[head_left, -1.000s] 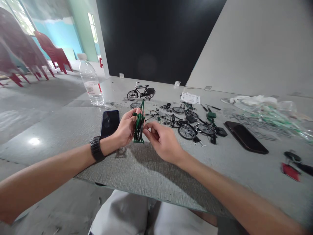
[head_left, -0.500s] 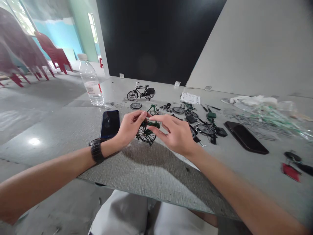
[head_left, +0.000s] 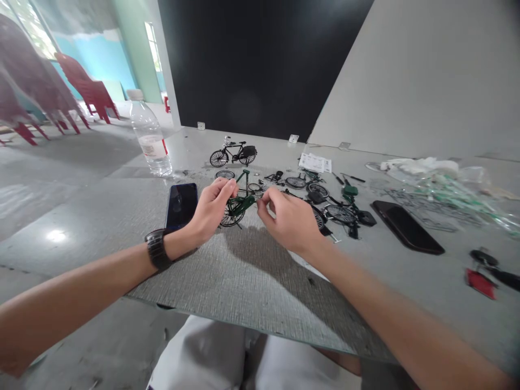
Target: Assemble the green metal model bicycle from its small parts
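Observation:
My left hand [head_left: 212,210] pinches a partly built green model bicycle [head_left: 242,206] just above the table, its spoked black rear wheel hanging below the frame. Close to the frame's right end, my right hand [head_left: 289,219] has its thumb and index finger pressed together; whatever is between them, if anything, is too small to make out. Behind the hands a finished black model bicycle [head_left: 235,153] stands upright with a bag at its rear. A loose spoked wheel [head_left: 225,174] lies flat in front of it, partly behind my left hand.
Right of my hands lie several bicycle parts [head_left: 341,213]. Papers [head_left: 314,163] and a screwdriver [head_left: 337,178] are behind them. Phones lie left [head_left: 181,205] and right [head_left: 407,226]. A water bottle [head_left: 150,135], plastic wrapping [head_left: 447,192] and keys with a red tag [head_left: 481,284] surround the area.
My right hand has drawn back from the bicycle, its fingers closing together. My left hand has shifted slightly left and turned the bicycle, so more of the green frame shows.

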The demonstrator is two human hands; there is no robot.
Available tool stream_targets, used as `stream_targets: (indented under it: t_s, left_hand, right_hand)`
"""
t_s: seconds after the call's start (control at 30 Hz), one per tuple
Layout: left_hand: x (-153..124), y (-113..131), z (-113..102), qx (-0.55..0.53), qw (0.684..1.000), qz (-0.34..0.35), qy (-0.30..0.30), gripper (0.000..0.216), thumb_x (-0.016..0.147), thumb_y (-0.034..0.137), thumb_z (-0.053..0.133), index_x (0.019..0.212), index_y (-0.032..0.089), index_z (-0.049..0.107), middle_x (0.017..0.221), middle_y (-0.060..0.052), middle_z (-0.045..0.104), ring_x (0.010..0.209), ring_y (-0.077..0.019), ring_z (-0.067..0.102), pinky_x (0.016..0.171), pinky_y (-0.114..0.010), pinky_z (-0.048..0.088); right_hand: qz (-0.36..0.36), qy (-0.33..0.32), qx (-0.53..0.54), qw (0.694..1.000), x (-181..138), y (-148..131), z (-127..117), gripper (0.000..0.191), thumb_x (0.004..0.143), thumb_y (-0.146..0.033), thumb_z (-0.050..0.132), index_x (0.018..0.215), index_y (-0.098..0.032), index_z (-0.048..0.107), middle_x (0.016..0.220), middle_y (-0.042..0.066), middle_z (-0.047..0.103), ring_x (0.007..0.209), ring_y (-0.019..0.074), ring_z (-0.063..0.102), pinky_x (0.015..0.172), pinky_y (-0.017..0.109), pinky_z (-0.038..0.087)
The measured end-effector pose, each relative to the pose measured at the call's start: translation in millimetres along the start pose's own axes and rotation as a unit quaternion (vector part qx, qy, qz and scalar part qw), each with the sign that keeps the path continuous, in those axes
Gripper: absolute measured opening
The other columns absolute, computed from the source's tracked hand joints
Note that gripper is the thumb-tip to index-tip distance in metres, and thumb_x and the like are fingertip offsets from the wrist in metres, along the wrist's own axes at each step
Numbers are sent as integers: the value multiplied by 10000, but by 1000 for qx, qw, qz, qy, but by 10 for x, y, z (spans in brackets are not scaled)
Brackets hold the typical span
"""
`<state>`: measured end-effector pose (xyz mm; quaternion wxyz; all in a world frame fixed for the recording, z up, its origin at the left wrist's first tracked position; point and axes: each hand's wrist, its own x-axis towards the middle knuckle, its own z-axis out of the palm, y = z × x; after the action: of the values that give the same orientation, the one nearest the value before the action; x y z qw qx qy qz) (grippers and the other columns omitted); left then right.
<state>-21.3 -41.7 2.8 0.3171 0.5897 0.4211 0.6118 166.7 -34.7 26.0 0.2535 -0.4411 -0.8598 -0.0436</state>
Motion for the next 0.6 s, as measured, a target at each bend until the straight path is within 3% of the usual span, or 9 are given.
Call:
stream_targets:
  t_s: [0.17, 0.3, 0.4, 0.6]
  left_hand:
    - [-17, 10, 11, 12, 1000, 1, -1, 349, 973, 391, 487, 681, 202, 517, 791, -20, 533, 780, -155, 484, 780, -295, 391]
    - [-7, 34, 0, 35, 999, 6, 3, 344, 985, 405, 478, 716, 200, 539, 748, -13, 530, 731, -148, 473, 717, -289, 388]
    - [9, -8, 4, 11, 1000, 10, 23, 324, 991, 418, 487, 775, 195, 578, 798, -23, 565, 770, -147, 497, 729, -282, 402]
    - [-9, -94, 31, -78, 996, -40, -22, 365, 981, 493, 481, 835, 179, 595, 885, -51, 601, 814, -150, 543, 748, -281, 443]
  right_hand:
    - [-15, -81, 21, 996, -35, -138, 36, 295, 1028, -388, 375, 925, -189, 566, 706, 28, 621, 575, 157, 515, 543, 288, 245]
    - [-38, -46, 91, 994, -36, -105, 32, 332, 1021, -480, 404, 960, -194, 563, 666, -7, 570, 542, 132, 476, 547, 273, 274]
    - [-3, 2, 160, 987, -7, -1, 19, 322, 1005, -500, 447, 1017, -194, 545, 577, -54, 453, 481, 119, 406, 519, 264, 283]
    - [-29, -21, 210, 977, 6, 111, 86, 423, 964, -567, 522, 1131, -182, 574, 597, -52, 467, 503, 122, 443, 532, 264, 323]
